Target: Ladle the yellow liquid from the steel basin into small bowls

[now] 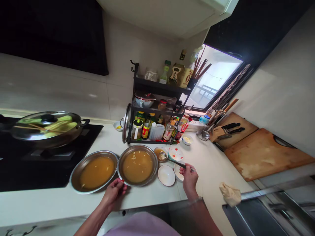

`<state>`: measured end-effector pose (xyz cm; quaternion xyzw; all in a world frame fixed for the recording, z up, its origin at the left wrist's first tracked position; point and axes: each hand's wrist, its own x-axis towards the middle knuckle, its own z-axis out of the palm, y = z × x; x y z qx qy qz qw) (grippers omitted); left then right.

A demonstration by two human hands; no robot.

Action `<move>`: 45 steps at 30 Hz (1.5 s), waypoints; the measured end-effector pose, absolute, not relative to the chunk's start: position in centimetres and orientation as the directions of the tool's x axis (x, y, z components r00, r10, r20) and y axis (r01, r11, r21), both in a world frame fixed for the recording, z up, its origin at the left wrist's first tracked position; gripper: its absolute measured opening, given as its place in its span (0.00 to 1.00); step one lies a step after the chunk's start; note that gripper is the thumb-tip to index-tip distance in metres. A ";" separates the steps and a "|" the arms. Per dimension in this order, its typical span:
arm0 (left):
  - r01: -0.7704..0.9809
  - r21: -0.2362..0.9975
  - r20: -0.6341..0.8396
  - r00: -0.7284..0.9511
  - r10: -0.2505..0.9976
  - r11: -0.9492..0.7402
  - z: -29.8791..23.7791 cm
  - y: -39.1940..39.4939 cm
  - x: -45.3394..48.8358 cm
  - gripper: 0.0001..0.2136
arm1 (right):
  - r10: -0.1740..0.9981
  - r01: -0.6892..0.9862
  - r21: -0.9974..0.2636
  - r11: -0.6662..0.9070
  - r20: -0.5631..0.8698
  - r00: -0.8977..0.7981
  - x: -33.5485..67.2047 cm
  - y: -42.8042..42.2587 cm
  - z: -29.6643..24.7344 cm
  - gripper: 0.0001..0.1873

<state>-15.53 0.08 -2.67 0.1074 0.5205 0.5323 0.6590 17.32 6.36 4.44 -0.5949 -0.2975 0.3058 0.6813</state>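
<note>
Two round metal pans of yellow-brown liquid sit side by side on the white counter. My left hand (115,190) grips the near rim of the right pan (137,165), fingers curled over its edge. The left pan (94,171) lies beside it, untouched. My right hand (188,176) is closed on the handle of a metal spoon (172,160); the spoon's bowl rests in a small bowl (160,153) just right of the pan. A white saucer (166,175) and a patterned plate (175,153) lie near that hand.
A lidded wok (46,128) with greens and chopsticks stands on the black hob at left. A black spice rack (157,108) full of bottles rises behind the pans. Wooden cutting boards (261,152), knives and a crumpled cloth (230,194) are at right, by the sink edge.
</note>
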 end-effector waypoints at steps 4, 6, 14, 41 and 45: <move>-0.587 0.699 -0.567 -0.109 0.816 0.408 -2.9 0.0 -15.5 0.14 | 0.778 -0.040 -0.991 0.130 0.077 0.624 17.4 5.9 5.3 0.18; -0.582 0.703 -0.568 -0.112 0.815 0.410 -2.9 0.0 -15.5 0.14 | 0.785 -0.032 -0.990 0.138 0.090 0.613 17.3 5.6 5.9 0.18; -0.571 0.715 -0.552 -0.106 0.827 0.404 -2.8 0.0 -15.5 0.16 | 0.864 0.011 -0.987 0.159 0.145 0.482 14.8 3.8 7.7 0.21; -0.547 0.727 -0.565 -0.133 0.815 0.415 -2.3 -0.2 -15.5 0.14 | 0.841 0.108 -0.984 0.143 0.178 0.510 15.8 5.8 3.2 0.20; -0.557 0.720 -0.577 -0.147 0.803 0.415 -2.5 -0.1 -15.4 0.13 | 0.797 -0.015 -0.992 0.125 0.091 0.598 16.4 6.3 3.7 0.19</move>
